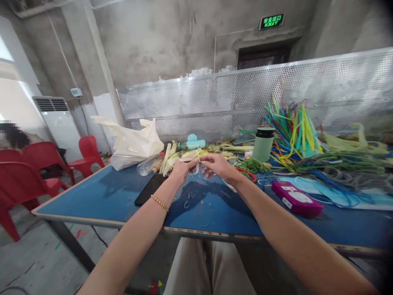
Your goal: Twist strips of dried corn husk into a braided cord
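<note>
My left hand (184,169) is closed in a pinch on a thin pale strip (188,159), which looks like corn husk. Just to its right, my right hand (218,166) has thumb and forefinger pinched at the strip's other end, its remaining fingers loosely curled. Both hands are raised over the blue tabletop (196,217), close together. Right behind them lies a heap of yellowish corn husks (169,160). A flat black tablet-like object (151,189) rests by my left forearm. Small pale scraps lie on the table below the hands.
A white plastic bag (135,143) and a clear bottle (147,166) are at the left. Further right are a green jar (263,145), bundled coloured strips (299,131), green stems (337,162) and a purple box (296,198). A perforated metal panel (196,102) backs the table; red chairs (46,159) stand left.
</note>
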`<state>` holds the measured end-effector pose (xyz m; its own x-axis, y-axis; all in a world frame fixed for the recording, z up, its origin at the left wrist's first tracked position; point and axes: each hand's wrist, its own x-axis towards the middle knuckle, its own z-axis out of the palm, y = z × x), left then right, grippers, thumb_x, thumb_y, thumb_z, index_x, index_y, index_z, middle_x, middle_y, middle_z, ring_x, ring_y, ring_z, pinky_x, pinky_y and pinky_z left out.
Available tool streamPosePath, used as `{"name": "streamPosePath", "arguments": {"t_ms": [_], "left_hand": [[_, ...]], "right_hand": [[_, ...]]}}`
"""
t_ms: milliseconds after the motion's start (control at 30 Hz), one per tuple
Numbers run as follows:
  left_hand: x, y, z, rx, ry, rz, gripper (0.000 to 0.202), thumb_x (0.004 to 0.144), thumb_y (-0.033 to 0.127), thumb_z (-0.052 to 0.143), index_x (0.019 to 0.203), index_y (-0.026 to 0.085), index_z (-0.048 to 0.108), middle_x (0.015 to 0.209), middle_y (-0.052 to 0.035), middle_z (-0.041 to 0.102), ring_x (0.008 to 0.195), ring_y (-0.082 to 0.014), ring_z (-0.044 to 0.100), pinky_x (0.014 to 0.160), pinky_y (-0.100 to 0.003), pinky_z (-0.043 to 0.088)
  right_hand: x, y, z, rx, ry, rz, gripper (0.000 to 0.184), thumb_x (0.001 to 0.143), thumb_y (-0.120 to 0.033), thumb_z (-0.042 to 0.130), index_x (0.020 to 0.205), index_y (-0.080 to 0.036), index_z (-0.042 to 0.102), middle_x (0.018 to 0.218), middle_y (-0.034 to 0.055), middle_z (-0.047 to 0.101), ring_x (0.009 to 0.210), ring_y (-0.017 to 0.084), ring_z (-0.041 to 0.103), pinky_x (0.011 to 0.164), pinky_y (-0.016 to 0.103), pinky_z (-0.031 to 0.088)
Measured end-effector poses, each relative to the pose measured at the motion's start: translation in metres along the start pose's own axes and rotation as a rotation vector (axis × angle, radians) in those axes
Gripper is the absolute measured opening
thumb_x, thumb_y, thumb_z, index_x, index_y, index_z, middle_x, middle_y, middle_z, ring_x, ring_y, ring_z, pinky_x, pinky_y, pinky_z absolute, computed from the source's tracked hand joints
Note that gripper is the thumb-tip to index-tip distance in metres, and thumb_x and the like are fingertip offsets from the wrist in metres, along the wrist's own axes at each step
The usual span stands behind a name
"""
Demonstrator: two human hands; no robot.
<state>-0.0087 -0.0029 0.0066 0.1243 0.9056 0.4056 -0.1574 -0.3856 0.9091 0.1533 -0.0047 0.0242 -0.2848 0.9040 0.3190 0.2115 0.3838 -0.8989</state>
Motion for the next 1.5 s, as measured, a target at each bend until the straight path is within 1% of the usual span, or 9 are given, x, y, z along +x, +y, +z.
{"name": "streamPosePath", "arguments": {"t_ms": [100,200,400,567,767,900,1233,1400,1500], "left_hand": [[-0.002,0.001,0.002,0.015,-0.025,-0.025,0.033,0.066,0.037,0.078,0.053,0.016,0.056,0.053,-0.0013,0.051,0.055,-0.0102,0.043,0.055,-0.026,0.034],[-0.001,0.002,0.003,-0.020,-0.003,-0.073,0.028,0.064,0.035,0.079,0.057,0.015,0.060,0.057,-0.0022,0.056,0.056,-0.0110,0.045,0.058,-0.027,0.036],[-0.002,0.007,0.004,-0.135,0.071,-0.151,0.019,0.065,0.026,0.079,0.064,0.012,0.066,0.067,-0.0064,0.065,0.059,-0.0115,0.050,0.059,-0.027,0.038],[-0.004,0.011,0.005,-0.155,0.042,-0.136,0.022,0.063,0.027,0.080,0.062,0.013,0.064,0.066,-0.0058,0.064,0.059,-0.0113,0.049,0.057,-0.026,0.038],[-0.004,0.010,0.005,-0.185,0.047,-0.128,0.027,0.058,0.030,0.084,0.062,0.012,0.063,0.064,-0.0054,0.063,0.059,-0.0117,0.050,0.057,-0.026,0.038],[-0.003,0.010,0.005,-0.181,0.060,-0.128,0.026,0.058,0.028,0.084,0.062,0.013,0.063,0.062,-0.0056,0.062,0.059,-0.0128,0.052,0.057,-0.027,0.038],[-0.002,0.009,0.004,-0.177,0.020,-0.092,0.025,0.058,0.025,0.083,0.059,0.012,0.062,0.061,-0.0056,0.062,0.058,-0.0117,0.051,0.056,-0.026,0.039],[-0.001,0.007,0.003,-0.175,0.039,-0.131,0.022,0.059,0.024,0.081,0.062,0.012,0.063,0.061,-0.0051,0.062,0.059,-0.0131,0.053,0.058,-0.027,0.039],[0.000,0.007,0.003,-0.193,0.001,-0.114,0.019,0.060,0.022,0.078,0.058,0.013,0.061,0.060,-0.0043,0.061,0.059,-0.0129,0.052,0.058,-0.027,0.038]], "right_hand": [[-0.001,0.000,0.002,-0.016,0.029,-0.016,0.007,0.076,-0.020,0.064,0.074,-0.013,0.063,0.062,0.0033,0.064,0.051,0.011,0.060,0.047,0.022,0.051],[0.000,0.002,0.001,-0.059,0.062,-0.042,0.012,0.075,-0.022,0.064,0.067,-0.014,0.060,0.054,0.0010,0.059,0.045,0.010,0.055,0.045,0.022,0.049],[0.003,0.005,-0.001,-0.121,0.092,-0.093,0.014,0.073,-0.028,0.062,0.069,-0.015,0.060,0.050,-0.0021,0.053,0.044,0.009,0.047,0.041,0.020,0.039],[0.003,0.004,-0.002,-0.184,0.119,-0.128,0.022,0.072,-0.036,0.062,0.070,-0.015,0.062,0.049,-0.0035,0.049,0.044,0.008,0.042,0.044,0.021,0.034],[0.004,0.005,-0.002,-0.178,0.139,-0.162,0.026,0.070,-0.040,0.063,0.069,-0.014,0.065,0.050,-0.0032,0.048,0.048,0.009,0.040,0.050,0.024,0.032],[0.007,0.009,-0.001,-0.155,0.149,-0.158,0.026,0.070,-0.040,0.064,0.070,-0.014,0.066,0.051,-0.0034,0.048,0.049,0.009,0.038,0.051,0.024,0.032],[0.008,0.010,-0.001,-0.156,0.169,-0.162,0.026,0.069,-0.040,0.065,0.066,-0.014,0.064,0.050,-0.0033,0.047,0.050,0.009,0.038,0.051,0.024,0.030],[0.009,0.012,-0.002,-0.199,0.168,-0.178,0.026,0.069,-0.040,0.065,0.066,-0.014,0.064,0.054,-0.0019,0.051,0.051,0.009,0.039,0.052,0.024,0.031],[0.011,0.015,-0.003,-0.228,0.171,-0.194,0.026,0.070,-0.040,0.064,0.066,-0.013,0.065,0.058,-0.0004,0.054,0.053,0.010,0.041,0.052,0.024,0.032]]}}
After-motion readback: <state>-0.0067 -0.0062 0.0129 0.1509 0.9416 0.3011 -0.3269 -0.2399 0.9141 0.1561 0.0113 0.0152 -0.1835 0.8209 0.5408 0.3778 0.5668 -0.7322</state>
